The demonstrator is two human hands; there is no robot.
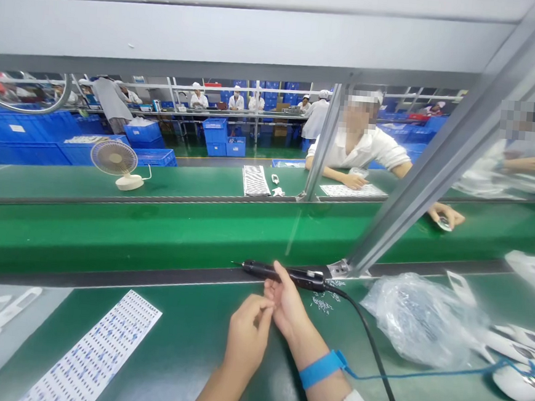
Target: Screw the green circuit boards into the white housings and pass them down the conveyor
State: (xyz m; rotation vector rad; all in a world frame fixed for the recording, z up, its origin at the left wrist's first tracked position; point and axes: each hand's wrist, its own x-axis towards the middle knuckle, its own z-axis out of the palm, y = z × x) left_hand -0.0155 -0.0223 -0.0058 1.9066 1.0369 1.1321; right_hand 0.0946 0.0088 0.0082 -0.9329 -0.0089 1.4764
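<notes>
My left hand [246, 335] is curled, its fingertips pinched against those of my right hand [287, 304] over the green mat; whatever is pinched is too small to make out. The right hand reaches toward a black electric screwdriver [284, 274] lying along the far edge of my bench, one fingertip touching it. Its black cable [375, 357] runs back past my right wrist, which wears a blue strap [321, 368] with a blue cord. A little heap of small screws [324, 301] lies just right of the right hand.
A long white label sheet [93, 353] lies at front left. A crumpled clear plastic bag [420, 320] and white plastic parts [519, 378] sit at right. Beyond the green conveyor [154, 228] a small fan [115, 161] stands, and co-workers in white sit opposite. A slanted metal post [417, 187] rises from the bench edge.
</notes>
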